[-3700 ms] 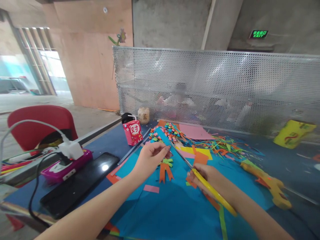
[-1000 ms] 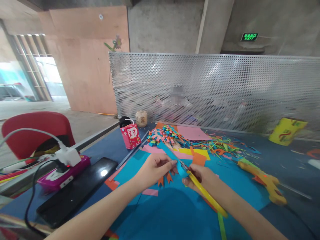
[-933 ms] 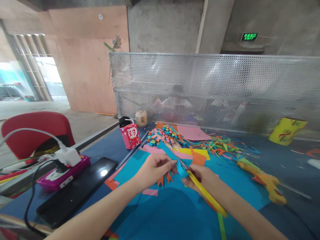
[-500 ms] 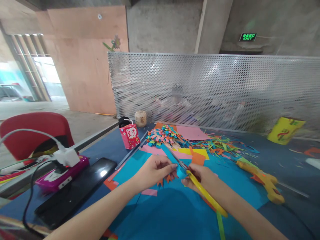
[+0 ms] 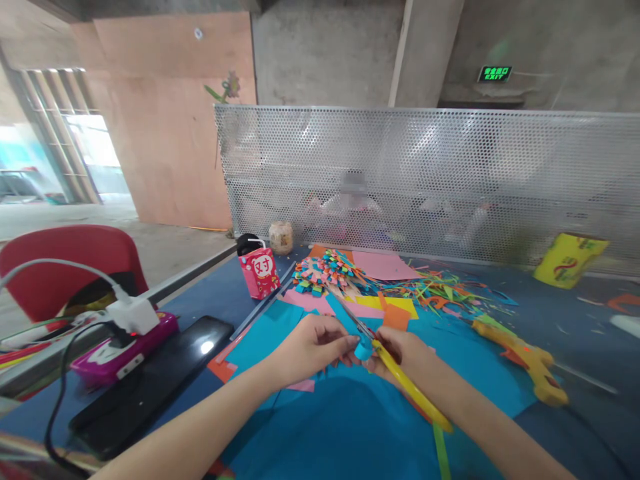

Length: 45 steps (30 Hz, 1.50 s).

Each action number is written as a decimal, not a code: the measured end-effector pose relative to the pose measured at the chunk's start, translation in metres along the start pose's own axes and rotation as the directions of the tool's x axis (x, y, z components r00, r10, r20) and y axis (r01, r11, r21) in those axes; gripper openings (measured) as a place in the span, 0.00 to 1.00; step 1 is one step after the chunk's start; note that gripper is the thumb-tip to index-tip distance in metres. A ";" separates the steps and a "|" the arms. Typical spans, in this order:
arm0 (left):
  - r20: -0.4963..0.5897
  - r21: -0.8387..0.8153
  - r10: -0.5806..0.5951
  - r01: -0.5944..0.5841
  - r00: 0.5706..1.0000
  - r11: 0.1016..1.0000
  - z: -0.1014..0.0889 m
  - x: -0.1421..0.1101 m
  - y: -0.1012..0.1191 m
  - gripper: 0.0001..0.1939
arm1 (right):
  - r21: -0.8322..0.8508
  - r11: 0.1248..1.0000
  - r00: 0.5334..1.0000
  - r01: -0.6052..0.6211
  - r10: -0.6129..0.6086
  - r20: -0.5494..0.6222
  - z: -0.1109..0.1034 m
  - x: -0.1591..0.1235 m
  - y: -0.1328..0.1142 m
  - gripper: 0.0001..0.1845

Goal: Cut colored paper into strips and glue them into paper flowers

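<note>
Your left hand [image 5: 313, 345] has slid nearer the scissors [image 5: 404, 381] gripped in your right hand [image 5: 411, 353], pinching the curled blue strip [image 5: 363, 349] against them. 1 straw [image 5: 257, 241] pokes from the red carton [image 5: 260, 275], contents hidden.

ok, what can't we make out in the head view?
Head view throughout:
Whether the yellow-handled scissors in the right hand bite into the blue paper strip: too small, they overlap.
What lies under the left hand: covered by it.
Black object, lower part: behind the red drink carton.
Person at the back: veiled by the perforated metal panel.
White object: cut off by the right edge.
Yellow packet, fine print: too small.
</note>
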<state>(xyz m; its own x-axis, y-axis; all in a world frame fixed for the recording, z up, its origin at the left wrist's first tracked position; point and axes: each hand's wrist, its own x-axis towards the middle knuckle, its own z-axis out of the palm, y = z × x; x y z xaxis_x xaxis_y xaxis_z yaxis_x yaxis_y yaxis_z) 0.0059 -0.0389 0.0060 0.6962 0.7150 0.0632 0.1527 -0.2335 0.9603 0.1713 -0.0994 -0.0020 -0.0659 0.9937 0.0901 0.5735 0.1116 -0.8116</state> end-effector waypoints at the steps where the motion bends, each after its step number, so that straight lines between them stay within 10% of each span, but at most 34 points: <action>1: 0.000 0.005 -0.002 0.002 1.000 1.000 0.000 0.000 0.000 0.14 | 0.010 1.000 1.000 -0.013 0.013 0.004 0.000 0.000 0.000 0.13; 13: -0.038 -0.021 0.043 -0.044 0.998 0.999 -0.006 0.003 -0.005 0.13 | 0.043 0.999 0.996 -0.010 0.014 -0.093 -0.002 0.005 0.014 0.11; 24: -0.228 0.148 0.149 -0.117 0.962 0.982 -0.022 0.014 -0.012 0.15 | 0.438 0.896 0.975 0.075 0.026 -0.220 -0.019 0.006 -0.001 0.10; 33: -0.169 0.260 0.172 -0.125 0.970 0.958 -0.012 0.018 -0.005 0.15 | 0.307 0.949 0.980 0.076 -0.015 -0.197 -0.004 0.014 0.006 0.15; 45: 0.069 0.813 0.180 -0.160 0.981 0.560 -0.023 0.023 -0.025 0.14 | 0.301 0.950 0.911 0.081 0.052 -0.409 -0.028 0.023 0.011 0.14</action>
<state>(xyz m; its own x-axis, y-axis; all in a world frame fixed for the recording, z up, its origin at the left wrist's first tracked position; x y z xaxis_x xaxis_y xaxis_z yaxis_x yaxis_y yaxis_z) 0.0016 -0.0016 -0.0103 0.7591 0.6141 0.2161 0.5443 -0.7808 0.3067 0.1993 -0.0755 0.0073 0.3037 0.9119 0.2762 0.2936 0.1862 -0.9376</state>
